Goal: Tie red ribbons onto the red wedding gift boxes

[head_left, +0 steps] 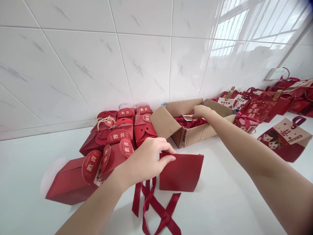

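My left hand (149, 158) pinches the top edge of a flat dark red gift bag (182, 173) that lies on the white counter. Dark red ribbons (158, 209) trail from under that hand toward me. My right hand (201, 111) reaches across into an open cardboard box (193, 133) by the wall. Its fingers curl down onto the red ribbons and a small card (187, 117) inside; what they grip is hidden.
A pile of folded red gift boxes with round labels (117, 137) sits left of the cardboard box. More red bags and boxes (264, 104) line the wall at right, and a printed red bag (285, 138) lies flat. White tiled wall behind.
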A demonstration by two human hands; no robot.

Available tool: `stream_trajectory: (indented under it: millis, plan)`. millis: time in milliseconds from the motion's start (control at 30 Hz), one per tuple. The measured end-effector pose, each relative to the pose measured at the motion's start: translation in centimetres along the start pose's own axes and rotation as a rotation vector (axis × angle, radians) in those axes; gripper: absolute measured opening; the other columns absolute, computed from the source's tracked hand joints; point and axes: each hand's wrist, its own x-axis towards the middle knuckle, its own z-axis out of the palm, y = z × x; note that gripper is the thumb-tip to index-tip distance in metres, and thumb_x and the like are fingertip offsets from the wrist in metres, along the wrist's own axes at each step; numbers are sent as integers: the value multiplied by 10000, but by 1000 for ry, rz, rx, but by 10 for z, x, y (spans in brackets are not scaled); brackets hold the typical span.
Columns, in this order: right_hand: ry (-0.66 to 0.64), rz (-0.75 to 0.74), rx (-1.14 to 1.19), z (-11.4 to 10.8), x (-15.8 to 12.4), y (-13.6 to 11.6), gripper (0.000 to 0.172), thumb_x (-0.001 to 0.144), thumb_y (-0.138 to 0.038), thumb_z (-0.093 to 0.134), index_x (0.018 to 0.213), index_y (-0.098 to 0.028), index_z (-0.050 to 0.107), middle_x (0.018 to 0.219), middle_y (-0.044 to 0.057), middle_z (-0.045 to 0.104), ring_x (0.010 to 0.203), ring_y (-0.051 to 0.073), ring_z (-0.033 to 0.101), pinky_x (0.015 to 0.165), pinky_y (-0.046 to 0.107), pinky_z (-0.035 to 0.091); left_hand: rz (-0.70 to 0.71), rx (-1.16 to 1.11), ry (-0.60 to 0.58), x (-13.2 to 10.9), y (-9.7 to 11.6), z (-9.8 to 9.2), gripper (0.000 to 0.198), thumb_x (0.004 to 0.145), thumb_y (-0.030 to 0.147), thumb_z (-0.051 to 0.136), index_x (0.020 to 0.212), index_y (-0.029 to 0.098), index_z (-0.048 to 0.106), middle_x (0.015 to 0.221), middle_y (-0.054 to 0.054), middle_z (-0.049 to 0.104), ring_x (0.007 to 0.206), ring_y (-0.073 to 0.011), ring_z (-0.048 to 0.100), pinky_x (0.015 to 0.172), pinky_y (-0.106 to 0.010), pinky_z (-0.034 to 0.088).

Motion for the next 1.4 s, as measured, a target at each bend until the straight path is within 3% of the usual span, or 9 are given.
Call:
stream_trajectory:
  millis: [200,533,667,833,933,1000,1133,1233,1400]
  plan:
    - [37,72,-61,5,7,5,247,801,-174,628,1033,-96,659,979,178,612,901,287,602,743,357,478,9,-19,-7,0,0,-1,147,845,262,560,837,238,705,829,-16,664,741,-162,587,681,-283,472]
    - [-102,249,-25,8,8,45,280,692,-115,716,966,-61,684,913,179,625,833,314,623,701,381,510,-5,-22,-14,-1,0,-1,157,845,288,555,838,246,706,856,-17,667,834,-189,600,699,-288,478]
    - [-7,302,48,8,6,43,299,722,-100,672,1014,-36,666,964,215,611,902,345,608,726,398,502,5,-29,-12,-2,0,-2,167,851,301,547,840,244,703,858,-24,664,834,-194,595,691,-294,480]
    - [285,317,162,-11,-16,43,345,829,-206,567,1148,-79,602,1087,221,577,1020,360,561,774,402,479,13,-48,-30,-1,0,-4,174,844,308,557,871,230,711,843,-29,655,721,-164,592,631,-280,476]
    - [442,209,308,-22,-55,39,289,893,-194,448,1134,-176,606,1030,115,633,960,267,606,753,321,498,4,-51,-25,-1,-1,-4,161,829,295,576,868,236,721,836,-23,661,686,-152,593,598,-263,465]
    - [555,-22,777,-25,-88,32,263,884,-226,522,1128,-177,609,1033,90,648,905,243,632,750,316,523,-26,-95,-26,0,-1,-4,138,808,284,603,852,237,725,841,-16,679,714,-157,614,622,-258,477]
    - [372,-503,1277,-27,-146,15,263,830,-311,681,1058,-182,654,1000,68,665,896,239,642,835,382,543,-100,-253,-30,3,-4,-3,85,751,278,667,793,212,701,794,-3,704,752,-165,647,678,-255,504]
    - [215,-646,1263,-29,-171,7,281,839,-318,691,1100,-219,650,1016,51,660,916,248,641,834,418,557,-122,-296,-37,5,-5,-5,108,723,303,696,762,205,673,772,-2,699,756,-172,653,695,-268,512]
    - [79,-694,1108,-31,-191,4,314,847,-382,685,1129,-249,653,1008,49,657,900,265,648,743,396,597,-142,-276,-58,5,-3,-9,168,710,321,708,794,199,629,829,-7,682,802,-181,643,728,-299,522]
